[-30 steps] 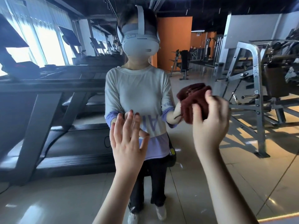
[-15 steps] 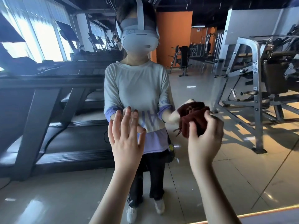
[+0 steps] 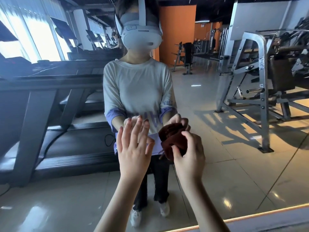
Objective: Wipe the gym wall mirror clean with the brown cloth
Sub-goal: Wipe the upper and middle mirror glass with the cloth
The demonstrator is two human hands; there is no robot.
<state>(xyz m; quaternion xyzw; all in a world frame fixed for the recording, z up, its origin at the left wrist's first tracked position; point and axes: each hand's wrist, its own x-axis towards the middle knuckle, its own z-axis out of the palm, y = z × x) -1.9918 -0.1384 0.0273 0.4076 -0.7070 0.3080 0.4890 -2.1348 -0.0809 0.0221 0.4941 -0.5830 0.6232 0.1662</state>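
Two hands up at the large gym wall mirror [image 3: 234,164], both low and near centre. Left hand [image 3: 133,148]: flat, fingers straight and slightly spread, holding nothing, fingertips meeting their own reflection (contact with the glass looks likely, can't confirm). Right hand [image 3: 189,156]: fingers and thumb curled round the bunched dark brown cloth [image 3: 172,136], gripping it from behind. The cloth sits at the glass just right of the left hand, level with the waist of the reflected person in a white-and-lilac top [image 3: 137,91]; frayed threads hang off its lower edge. In the reflection: dark treadmills [image 3: 50,97] on the left by bright windows, a grey steel weight machine [image 3: 260,81] on the right, glossy tiled floor. An orange strip [image 3: 250,216] runs along the mirror's bottom edge, lower right.
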